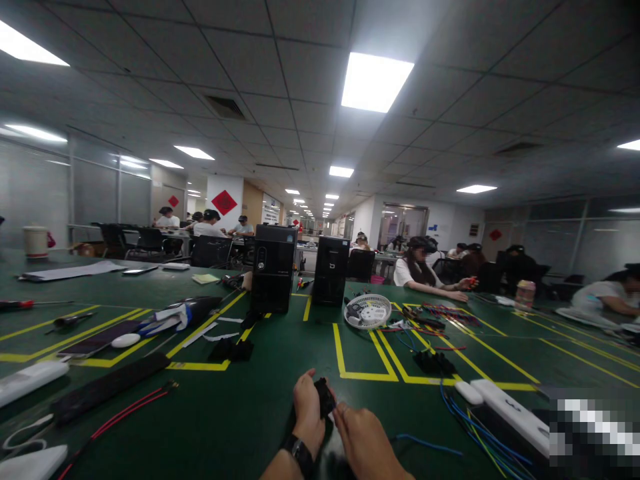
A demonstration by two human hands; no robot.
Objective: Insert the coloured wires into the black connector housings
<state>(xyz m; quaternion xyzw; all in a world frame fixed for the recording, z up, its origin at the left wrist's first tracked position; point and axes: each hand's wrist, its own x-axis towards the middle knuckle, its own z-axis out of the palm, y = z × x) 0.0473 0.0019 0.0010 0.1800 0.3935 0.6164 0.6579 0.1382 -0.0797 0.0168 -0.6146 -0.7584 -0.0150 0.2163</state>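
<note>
Near the front of the green table (280, 393), my left hand (307, 408) is closed around a small black part (325, 398). A dark watch sits on that wrist. My right hand (364, 437) is pinched against the part's right side; what its fingers grip, if anything, is too small to make out. A blue wire (427, 442) lies to the right of my right hand. Clumps of black pieces lie beyond my hands, one (231, 349) at the left and another (434, 362) at the right.
Two black computer cases (273, 270) stand upright ahead. A white basket (367, 311) holds small parts, with wires (453, 315) beside it. Power strips (510, 413) lie at both sides. Red wires (133, 413) and a phone (97, 339) are at left. A person (420, 270) sits across the table.
</note>
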